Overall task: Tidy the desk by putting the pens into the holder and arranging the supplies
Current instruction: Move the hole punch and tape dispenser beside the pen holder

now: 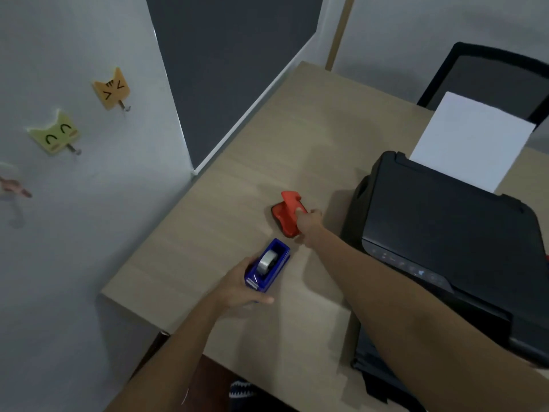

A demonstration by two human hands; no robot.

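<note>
A blue tape dispenser (269, 264) with a grey roll of tape sits on the wooden desk (225, 209) near its left edge. My left hand (242, 288) grips its near end from the left and below. A red hole punch (287, 214) stands a little farther back toward the middle. My right hand (307, 223) holds its right side, fingers wrapped on its near end. No pens or holder are in view.
A black printer (445, 242) with white paper (472, 141) in its rear tray fills the desk's right side, close to my right arm. A black chair (490, 75) stands behind it. Cat-shaped wall hooks (111, 89) hang on the left wall.
</note>
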